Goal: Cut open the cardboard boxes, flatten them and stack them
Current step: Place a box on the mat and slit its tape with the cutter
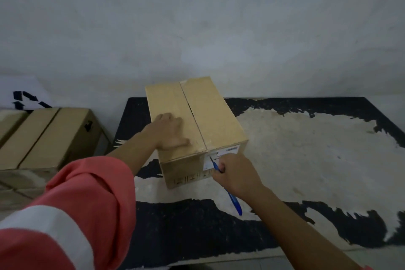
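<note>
Box (210, 116) of plain brown cardboard stood closed on a black and cream mat (306, 149), its far end close to a grey wall (197, 28), with the centre seam (192, 116) of its top flaps running away from the person. The left hand (169, 131) lay flat on the left top flap near the front edge, fingers straight and spread, pressing down and holding nothing. The right hand (235, 174) was curled tightly round a blue-handled knife (234, 201), whose thin blade pointed up at the box's near end face and met it at the white label (208, 163), just below the end of the seam. A pink sleeve (87, 204) with a white band covered the left upper arm. To the left, off the mat, other closed cardboard boxes (54, 136) sat side by side, and behind them was a white surface printed with black arrows (24, 98).
</note>
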